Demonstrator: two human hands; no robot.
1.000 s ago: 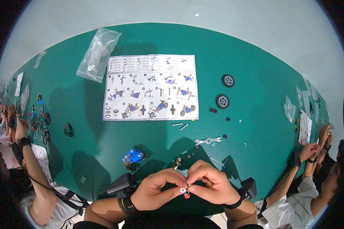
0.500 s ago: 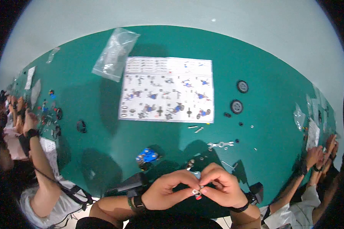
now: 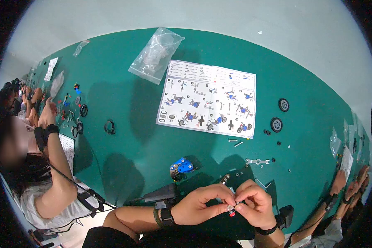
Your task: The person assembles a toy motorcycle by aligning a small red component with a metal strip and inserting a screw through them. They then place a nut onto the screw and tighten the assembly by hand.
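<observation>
My left hand (image 3: 204,204) and my right hand (image 3: 254,206) meet fingertip to fingertip near the table's front edge. Between them they pinch a small metal part with a red end (image 3: 232,213); the fingers cover most of it. Just beyond the fingers lies another small metal piece (image 3: 225,178). A blue model part (image 3: 182,165) with metal screws and a dark underside rests on the table, left of and beyond my hands. To their right are a flat silver wrench (image 3: 257,162) and an L-shaped hex key (image 3: 263,183), with tiny nuts scattered about.
A printed instruction sheet (image 3: 206,132) lies mid-table, beside a clear plastic bag (image 3: 157,56). Two wheels (image 3: 276,124), small black parts (image 3: 267,132) and two screws (image 3: 238,143) lie to the right. Other people's arms (image 3: 60,165) work at the left and right sides.
The camera has turned left, so the table and everything on it appear farther right. Both hands keep their pinch on the small part, with only slight finger movement.
</observation>
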